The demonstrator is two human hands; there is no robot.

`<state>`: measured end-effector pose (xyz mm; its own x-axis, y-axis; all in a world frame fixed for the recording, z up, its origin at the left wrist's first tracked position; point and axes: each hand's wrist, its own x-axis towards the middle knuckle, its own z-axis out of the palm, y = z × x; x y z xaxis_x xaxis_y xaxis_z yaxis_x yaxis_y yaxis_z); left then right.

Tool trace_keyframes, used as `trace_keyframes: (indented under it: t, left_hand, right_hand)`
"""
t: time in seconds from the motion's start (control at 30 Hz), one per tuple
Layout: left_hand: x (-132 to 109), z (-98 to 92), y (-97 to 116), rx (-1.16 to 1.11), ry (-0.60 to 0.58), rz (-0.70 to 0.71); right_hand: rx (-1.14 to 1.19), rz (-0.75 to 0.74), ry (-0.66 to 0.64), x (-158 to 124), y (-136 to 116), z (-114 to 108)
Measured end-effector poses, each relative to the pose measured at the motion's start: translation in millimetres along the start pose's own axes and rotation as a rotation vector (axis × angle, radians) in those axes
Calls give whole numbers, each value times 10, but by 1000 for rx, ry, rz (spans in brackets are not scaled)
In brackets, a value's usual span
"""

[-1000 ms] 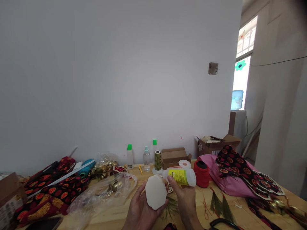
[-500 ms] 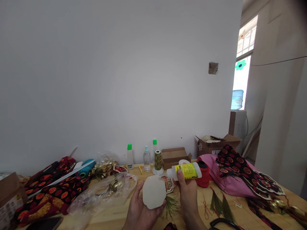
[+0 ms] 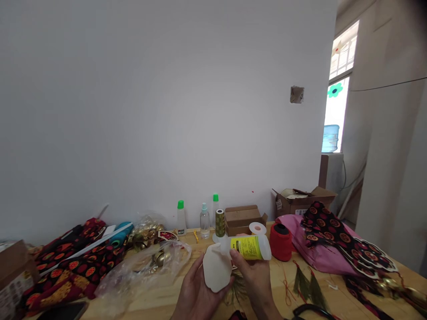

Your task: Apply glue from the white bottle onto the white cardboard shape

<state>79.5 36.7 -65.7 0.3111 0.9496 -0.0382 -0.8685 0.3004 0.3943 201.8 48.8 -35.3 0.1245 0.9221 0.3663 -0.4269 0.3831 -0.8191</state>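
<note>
My left hand [image 3: 195,291] holds a flat cream shaped piece [image 3: 216,268] upright over the wooden table [image 3: 156,298], fingers wrapped behind it. My right hand [image 3: 255,278] grips a white glue bottle with a yellow label [image 3: 248,247], lying sideways with its nozzle end touching the top right of the cream piece. Green feathers [image 3: 237,289] lie on the table just under both hands.
A red thread spool [image 3: 280,242], a green-gold spool [image 3: 219,223], small bottles with green caps [image 3: 180,217] and cardboard boxes [image 3: 242,219] stand behind. Patterned red-black fabric [image 3: 63,262] and a clear plastic bag [image 3: 143,271] lie left; pink cloth [image 3: 316,255] with more patterned pieces right.
The glue bottle moved left and down from beside the red spool, bringing its nozzle onto the cream piece. My left hand shifted the piece slightly right.
</note>
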Motion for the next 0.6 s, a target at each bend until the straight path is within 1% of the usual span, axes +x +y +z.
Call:
trace_keyframes:
  t: [0.07,0.2,0.3,0.5,0.6]
  left_hand:
    - [5,5,-9,-3,-1,-13]
    - [15,7,-20,6,-14,-25]
    - [23,4,-20,-5,-17,-35]
    - [20,-5,-31,5,24,-36]
    - [16,0,-42,9,27,-33]
  right_hand:
    - [-16,-1,3,13,0,-4]
    - [14,-2,62,4,-28,24]
    - [34,22,54,-9,-46,48]
    - [107,16,103,-47,-78,90]
    - [111,5,114,-62,-100,99]
